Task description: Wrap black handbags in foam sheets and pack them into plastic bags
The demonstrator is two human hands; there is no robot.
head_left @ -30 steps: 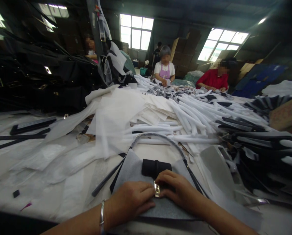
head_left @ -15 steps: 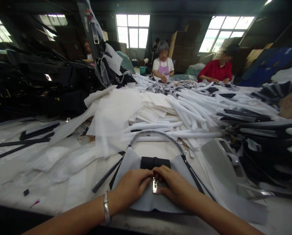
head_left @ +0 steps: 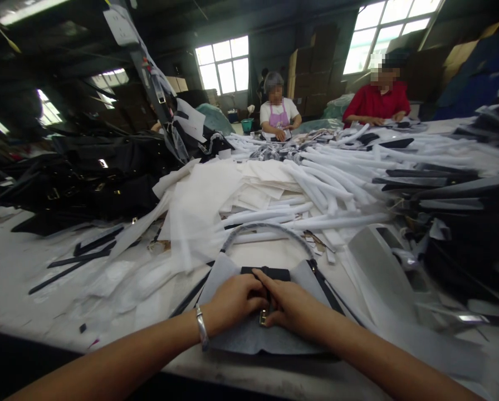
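A handbag (head_left: 336,301) lies in front of me, its front covered by a thin grey sheet (head_left: 236,334). Its arched handle (head_left: 270,227) is wrapped in clear plastic and points away from me. Across the middle is a black rolled piece (head_left: 280,273), partly hidden by my fingers. My left hand (head_left: 236,301), silver bangle on the wrist, is closed with curled fingertips at the bag's centre; what they pinch is hidden. My right hand (head_left: 291,303) meets it there, fingers bent, thumb beside a gold buckle (head_left: 263,317) on a narrow black strap.
White tubes (head_left: 333,178) and pale sheets (head_left: 208,195) pile up beyond the bag. Black bags (head_left: 120,172) are heaped at left, dark strips (head_left: 82,256) nearer. A grey panel (head_left: 370,262) lies at right. Two people (head_left: 279,114) (head_left: 377,103) work across the table.
My hands have drawn together and up the bag from the buckle toward the black rolled piece. The right fingers now overlap the left fingertips. The view has shifted and tilted.
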